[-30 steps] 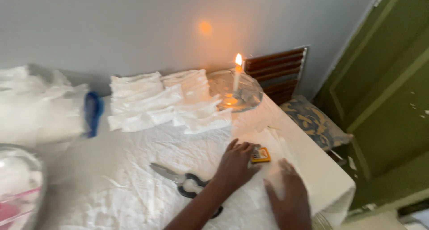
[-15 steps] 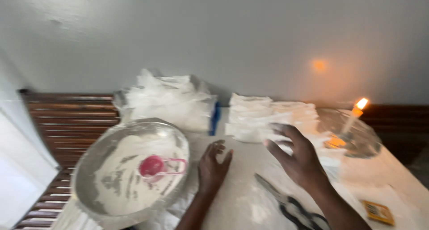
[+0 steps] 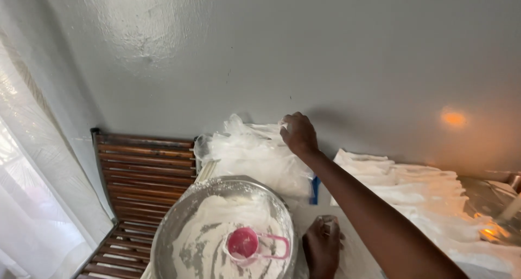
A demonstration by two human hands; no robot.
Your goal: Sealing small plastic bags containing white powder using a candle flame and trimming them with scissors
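Right hand [image 3: 298,133] moved up onto plastic bag [image 3: 255,154]; left hand [image 3: 322,247] stays down.

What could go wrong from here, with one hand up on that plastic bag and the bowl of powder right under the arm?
1. The right hand grips the top of the plastic bag against the wall; pulling it might tip it into the bowl.
2. The forearm crosses close to the bowl's rim, so it may knock the pink cup or scatter powder.
3. A lit candle stands beside stacked white cloths: fire risk.
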